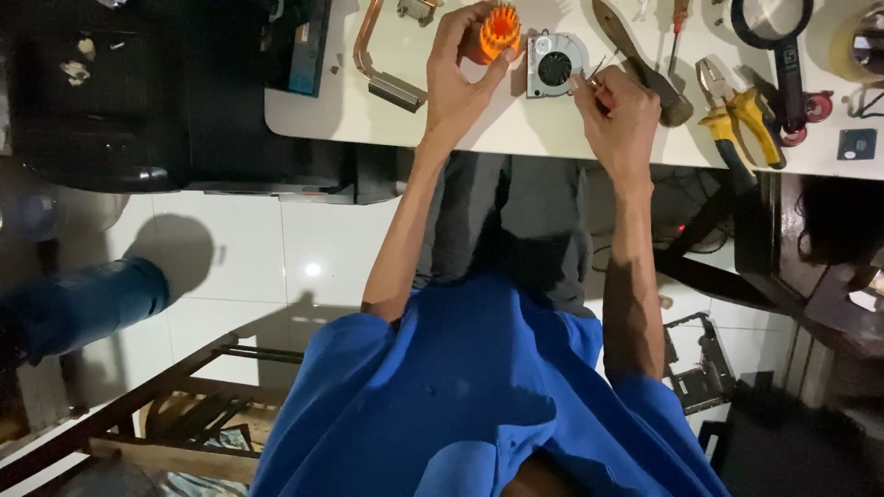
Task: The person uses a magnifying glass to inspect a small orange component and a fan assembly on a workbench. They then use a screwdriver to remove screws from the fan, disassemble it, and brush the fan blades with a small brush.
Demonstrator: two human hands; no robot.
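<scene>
Item, far left: dark cabinet or case (110,110) beside the white worktable (516,138), and a blue-clad leg of another person (87,304) on the white tiled floor (276,248). Item, on the table's left part: copper heat pipe with metal block (373,55). Item: left hand (456,87), fingers curled and grasping an orange ribbed cylinder, seemingly a bit holder (494,32), held upright just above the tabletop. Item, centre: small grey cooling fan (555,63) lying flat on the table, just beside the orange cylinder and touching or nearly touching the right hand's fingertips. Item: right hand (622,115), fingers pinched on a thin metal tool or bit (599,69); what it is exactly is too small to tell. Handling note: judged from the grip, the fine piece wants a steady pinch held close over the table so it cannot drop, with the cylinder kept upright so its contents stay seated. Item, right: wooden-handled tool (635,55), red-handled screwdriver (679,23), yellow-handled pliers (737,115), black magnifying glass (778,37), small dark chip (857,143). Surface: pale, smooth, crowded at its right end. Room: dim, glossy floor tiles, wooden frame (166,405) lower left, dismantled metal part (700,368) on the floor lower right.
</scene>
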